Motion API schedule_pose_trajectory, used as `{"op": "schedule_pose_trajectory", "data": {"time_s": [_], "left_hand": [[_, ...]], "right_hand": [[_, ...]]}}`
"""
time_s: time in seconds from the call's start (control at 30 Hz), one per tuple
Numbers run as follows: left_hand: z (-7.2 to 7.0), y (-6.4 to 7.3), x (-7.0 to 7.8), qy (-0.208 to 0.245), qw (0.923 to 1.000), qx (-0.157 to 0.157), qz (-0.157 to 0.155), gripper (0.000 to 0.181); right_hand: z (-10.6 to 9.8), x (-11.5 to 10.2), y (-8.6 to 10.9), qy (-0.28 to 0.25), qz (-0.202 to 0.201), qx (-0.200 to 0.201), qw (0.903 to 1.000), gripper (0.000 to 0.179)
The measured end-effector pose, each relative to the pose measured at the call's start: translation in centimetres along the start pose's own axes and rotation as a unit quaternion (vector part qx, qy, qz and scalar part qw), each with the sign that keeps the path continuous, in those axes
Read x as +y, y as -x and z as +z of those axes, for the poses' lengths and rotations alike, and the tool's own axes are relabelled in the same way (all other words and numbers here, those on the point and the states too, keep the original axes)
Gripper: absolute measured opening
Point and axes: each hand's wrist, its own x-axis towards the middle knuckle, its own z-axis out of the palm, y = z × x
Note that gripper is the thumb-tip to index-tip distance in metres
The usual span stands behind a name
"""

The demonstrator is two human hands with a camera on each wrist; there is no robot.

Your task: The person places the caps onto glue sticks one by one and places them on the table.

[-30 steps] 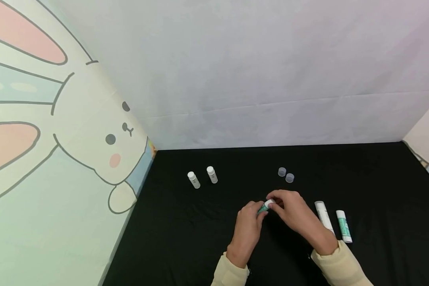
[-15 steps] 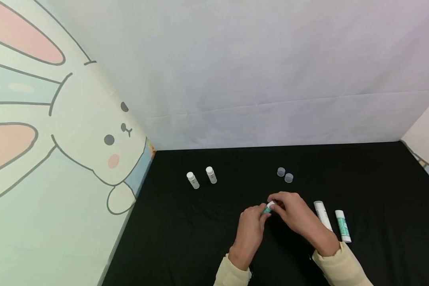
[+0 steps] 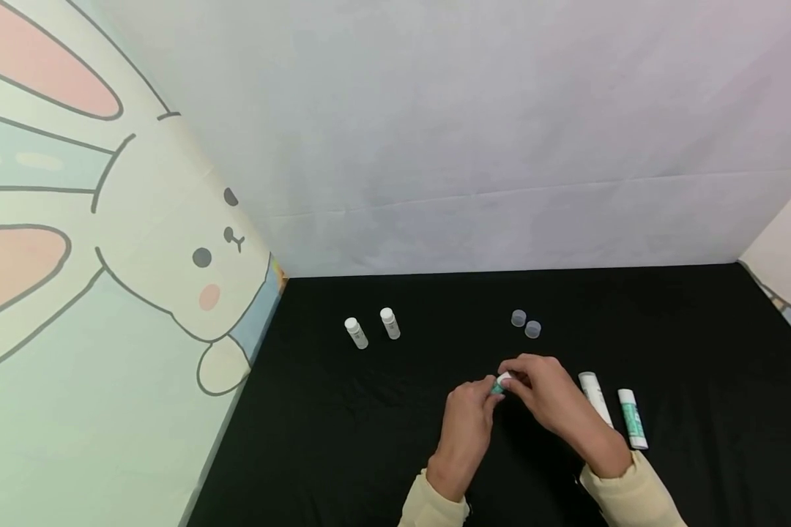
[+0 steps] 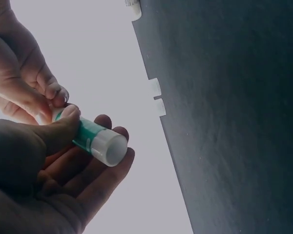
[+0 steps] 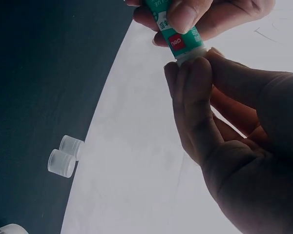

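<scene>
A green and white glue stick (image 3: 499, 386) is held up between both hands over the black table. My left hand (image 3: 464, 424) grips its green body, thumb on top and fingers beneath. In the left wrist view the hollow white end (image 4: 110, 148) of the glue stick points away from the right hand. My right hand (image 3: 547, 395) pinches the opposite white end with thumb and fingertips. The right wrist view shows a red logo on the green label (image 5: 177, 42), just above those fingertips, which hide most of that end.
Two translucent caps (image 3: 533, 329) sit side by side beyond the hands. Two small white capped bottles (image 3: 357, 334) stand at the back left. A white tube (image 3: 595, 399) and another green and white glue stick (image 3: 633, 419) lie by the right forearm.
Both hands, with the glue stick between them, have shifted slightly to the right. Their grips look the same, and the things on the table have stayed put.
</scene>
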Motion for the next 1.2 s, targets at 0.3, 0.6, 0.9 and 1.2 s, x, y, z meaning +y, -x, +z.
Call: {"op": "schedule_pose_trajectory", "data": {"time_s": [0.3, 0.6, 0.9, 1.2], "left_hand": [[0.5, 0.0, 0.5, 0.003, 0.9998, 0.020, 0.003, 0.010], [0.9, 0.2, 0.8, 0.026, 0.9991, 0.032, 0.004, 0.005], [1.9, 0.5, 0.9, 0.019, 0.9972, 0.062, 0.038, 0.003], [2.2, 0.5, 1.3, -0.008, 0.9963, 0.066, 0.055, 0.007]], "right_hand": [[-0.3, -0.5, 0.3, 0.005, 0.004, 0.012, 0.9999, 0.007], [-0.6, -0.7, 0.4, 0.005, 0.014, 0.009, 0.9998, 0.007], [-0.6, -0.4, 0.8, 0.005, 0.031, 0.006, 0.9995, 0.006], [-0.7, -0.3, 1.3, -0.005, 0.047, 0.004, 0.9989, 0.010]]}}
